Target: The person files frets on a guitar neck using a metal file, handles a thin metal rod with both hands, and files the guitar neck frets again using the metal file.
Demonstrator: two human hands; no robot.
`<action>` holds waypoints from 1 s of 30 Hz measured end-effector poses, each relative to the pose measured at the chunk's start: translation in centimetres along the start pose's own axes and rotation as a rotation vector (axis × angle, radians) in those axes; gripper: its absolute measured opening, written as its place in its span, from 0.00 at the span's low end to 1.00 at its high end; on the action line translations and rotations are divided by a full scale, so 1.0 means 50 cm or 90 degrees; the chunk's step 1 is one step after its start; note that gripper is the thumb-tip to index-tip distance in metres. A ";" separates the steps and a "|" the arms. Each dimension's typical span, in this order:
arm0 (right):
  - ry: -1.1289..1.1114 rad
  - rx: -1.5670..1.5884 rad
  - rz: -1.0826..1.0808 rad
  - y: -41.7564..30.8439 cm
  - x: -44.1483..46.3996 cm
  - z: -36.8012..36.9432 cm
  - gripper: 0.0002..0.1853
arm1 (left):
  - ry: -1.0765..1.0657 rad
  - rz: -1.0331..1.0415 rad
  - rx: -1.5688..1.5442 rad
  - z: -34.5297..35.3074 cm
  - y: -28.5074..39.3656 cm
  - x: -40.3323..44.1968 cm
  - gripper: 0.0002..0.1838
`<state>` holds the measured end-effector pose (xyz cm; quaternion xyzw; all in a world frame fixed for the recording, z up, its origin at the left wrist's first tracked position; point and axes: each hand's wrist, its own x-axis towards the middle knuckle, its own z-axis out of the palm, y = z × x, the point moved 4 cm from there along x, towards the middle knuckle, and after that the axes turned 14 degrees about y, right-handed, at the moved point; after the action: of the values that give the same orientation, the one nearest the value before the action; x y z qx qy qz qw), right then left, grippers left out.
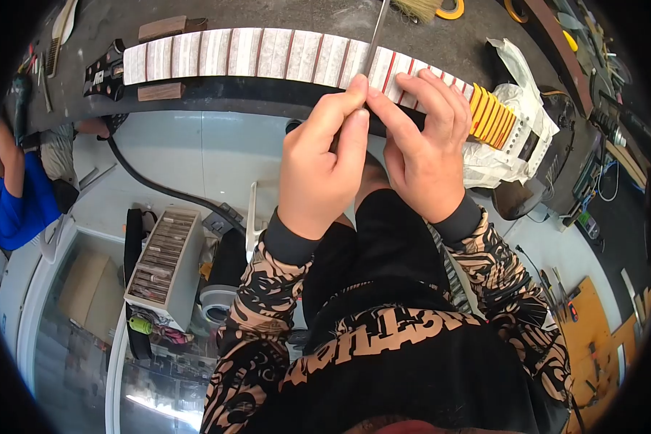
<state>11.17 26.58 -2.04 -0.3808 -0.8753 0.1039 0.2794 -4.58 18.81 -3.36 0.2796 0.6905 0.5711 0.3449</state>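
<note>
A guitar neck (217, 54) lies across the bench, its fretboard masked with pale tape between reddish-brown fret lines. Yellow tape (492, 119) covers the last frets, and white covering wraps the guitar body (513, 141). At the left end sits the black headstock (105, 71). My left hand (322, 155) is closed around a thin metal file (377, 32), which crosses the fretboard and points away from me. My right hand (430, 137) has its fingers apart, the index fingertip against the file and other fingertips resting on the taped fretboard. Its thumb lies lower, near the neck's edge.
Wooden blocks (160, 92) flank the neck near the headstock. A brush (416, 9) and a yellow tape roll (450, 9) lie at the bench's far side. Below left stands a box of slotted strips (163, 253); a hose (148, 184) crosses the floor. Another person (25, 192) in blue is at left.
</note>
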 end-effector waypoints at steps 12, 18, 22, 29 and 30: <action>-0.021 0.012 0.013 -0.007 0.007 -0.004 0.45 | 0.008 0.002 0.018 -0.008 0.011 -0.013 0.20; -0.016 0.009 0.008 -0.003 0.005 0.000 0.46 | 0.000 0.061 0.117 -0.097 -0.011 -0.160 0.22; -0.023 0.009 0.018 -0.009 0.008 -0.002 0.47 | -0.014 0.046 0.101 -0.014 0.030 -0.015 0.21; -0.015 0.006 0.003 -0.007 0.006 0.000 0.48 | 0.003 0.083 0.164 -0.103 -0.005 -0.170 0.23; -0.018 0.005 0.005 -0.005 0.007 -0.002 0.48 | 0.006 0.092 0.161 -0.097 -0.002 -0.162 0.22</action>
<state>10.87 26.66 -1.74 -0.3813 -0.8774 0.1134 0.2680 -3.55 9.59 -1.64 0.3673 0.7367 0.5037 0.2620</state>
